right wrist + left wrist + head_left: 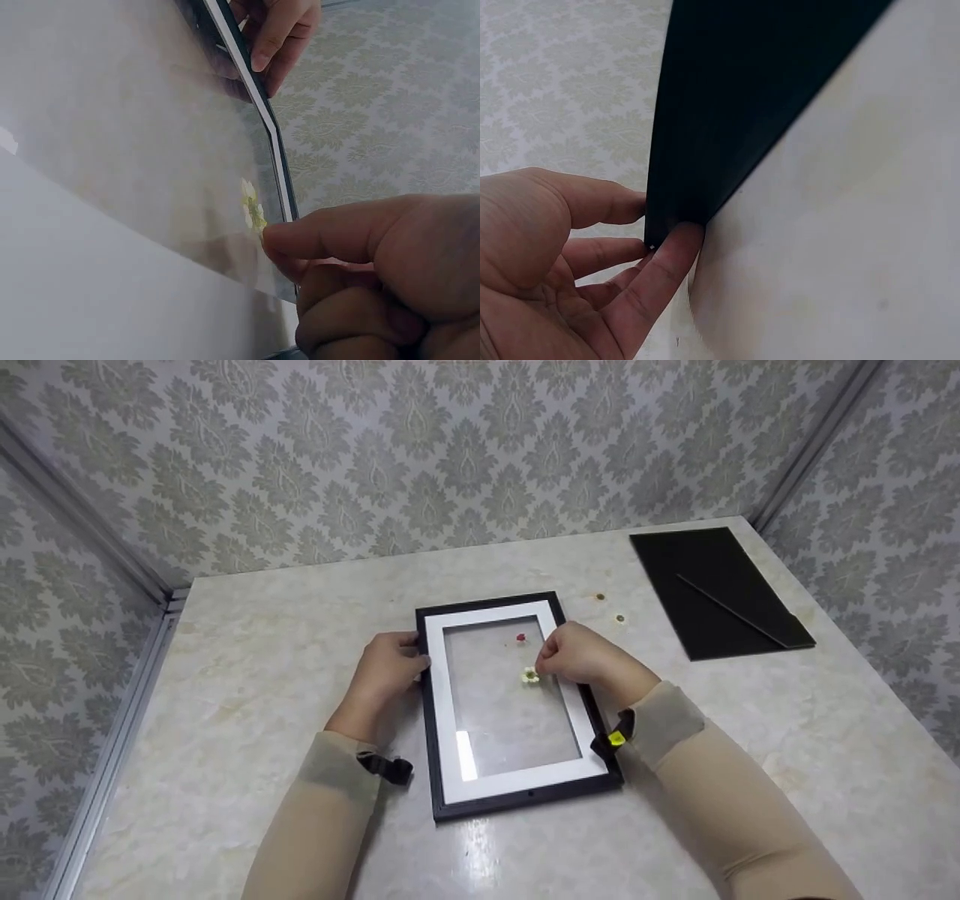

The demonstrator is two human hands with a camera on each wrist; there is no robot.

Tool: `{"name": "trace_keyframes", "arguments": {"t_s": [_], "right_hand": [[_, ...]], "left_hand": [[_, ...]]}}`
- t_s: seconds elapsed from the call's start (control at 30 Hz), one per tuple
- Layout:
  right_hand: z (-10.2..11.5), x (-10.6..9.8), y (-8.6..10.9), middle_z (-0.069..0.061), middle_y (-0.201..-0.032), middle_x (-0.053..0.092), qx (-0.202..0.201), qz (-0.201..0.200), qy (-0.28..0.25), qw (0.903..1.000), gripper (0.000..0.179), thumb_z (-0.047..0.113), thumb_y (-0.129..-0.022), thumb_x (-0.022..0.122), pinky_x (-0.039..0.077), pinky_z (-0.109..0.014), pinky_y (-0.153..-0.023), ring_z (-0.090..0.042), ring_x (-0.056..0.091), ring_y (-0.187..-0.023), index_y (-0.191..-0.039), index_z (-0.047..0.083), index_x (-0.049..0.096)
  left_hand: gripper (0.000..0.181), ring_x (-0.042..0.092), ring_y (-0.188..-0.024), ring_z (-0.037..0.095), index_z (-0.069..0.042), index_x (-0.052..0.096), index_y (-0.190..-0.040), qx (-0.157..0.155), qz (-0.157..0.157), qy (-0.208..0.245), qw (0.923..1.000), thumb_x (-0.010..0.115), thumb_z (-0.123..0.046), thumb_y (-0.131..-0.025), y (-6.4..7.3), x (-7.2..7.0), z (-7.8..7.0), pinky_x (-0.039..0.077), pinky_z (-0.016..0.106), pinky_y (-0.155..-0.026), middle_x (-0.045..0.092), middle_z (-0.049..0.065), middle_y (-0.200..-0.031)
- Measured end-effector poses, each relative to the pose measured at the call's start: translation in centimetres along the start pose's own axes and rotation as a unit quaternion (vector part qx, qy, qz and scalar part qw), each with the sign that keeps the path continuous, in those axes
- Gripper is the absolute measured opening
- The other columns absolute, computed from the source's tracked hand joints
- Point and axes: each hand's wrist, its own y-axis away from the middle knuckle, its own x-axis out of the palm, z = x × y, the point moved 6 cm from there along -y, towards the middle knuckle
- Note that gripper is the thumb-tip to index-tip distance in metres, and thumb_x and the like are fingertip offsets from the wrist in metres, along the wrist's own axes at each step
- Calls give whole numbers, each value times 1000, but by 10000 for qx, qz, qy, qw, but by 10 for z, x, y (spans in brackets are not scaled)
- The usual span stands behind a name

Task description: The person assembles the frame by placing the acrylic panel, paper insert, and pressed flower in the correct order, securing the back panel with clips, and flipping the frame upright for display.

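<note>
A black picture frame (529,793) with a white inner mat stands around a clear pane in the middle of the table. My left hand (390,664) grips its left edge; up close, the thumb and fingers (671,262) meet the black side wall (727,97). My right hand (581,652) reaches over the frame's right side, pinching a small pale-yellow flower (530,676) between thumb and index finger. In the right wrist view that flower (253,206) is at the fingertips, over the pane. A tiny red flower (520,637) shows within the frame opening, farther back.
Two small dried flowers, one brownish (600,597) and one pale (620,619), lie beyond the frame's right corner. A black backing board (675,562) with a slanted stand flap lies at the back right. Patterned wall panels (465,457) border the table.
</note>
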Motion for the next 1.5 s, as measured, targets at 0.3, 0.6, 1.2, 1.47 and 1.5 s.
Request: {"name": "trace_keyframes", "arguments": {"t_s": [0.3, 0.6, 1.2, 1.47, 1.5], "right_hand": [[-11, -29, 7, -14, -121, 85, 34, -404, -382, 9984, 32, 27, -103, 79, 59, -39, -98, -25, 71, -108, -119, 0, 86], [-51, -90, 28, -1, -119, 76, 113, -1430, -1322, 9808, 40, 28, -108, 76, 51, -26, -82, -15, 59, -101, -134, -3, 78], [-119, -101, 2, 9, -100, 71, 801, -1889, -1355, 9693, 36, 20, -107, 76, 52, -20, -74, -17, 59, -99, -138, 1, 79], [-125, -94, -2, -13, -127, 74, 882, -1624, -883, 9788, 41, 22, -108, 72, 51, -26, -92, -26, 61, -118, -146, 6, 76], [-125, -93, -3, -17, -136, 73, 877, -1603, -838, 9796, 42, 22, -109, 72, 51, -29, -97, -28, 61, -125, -147, 6, 75]], "left_hand": [[60, 76, -131, 39, 4, 54, -164, -9, 39, -7, 10000, 66, -7, -107, -3, 4, -1, 70, 39, -96, 67, 29, -156], [59, 76, -127, 35, 4, 56, -163, 96, 78, -4, 9999, 67, -7, -106, -6, 7, -7, 70, 37, -94, 68, 28, -155], [60, 72, -139, 37, 3, 54, -164, 32, 0, -61, 10000, 68, -8, -106, -2, 4, 2, 68, 43, -104, 67, 27, -157], [60, 70, -142, 36, 3, 54, -164, 103, 5, -213, 9997, 68, -10, -107, -1, 1, 2, 66, 42, -106, 67, 26, -157], [60, 71, -141, 36, 3, 54, -164, 96, 0, -205, 9997, 68, -9, -107, -1, 0, 2, 66, 41, -105, 68, 26, -157]]}}
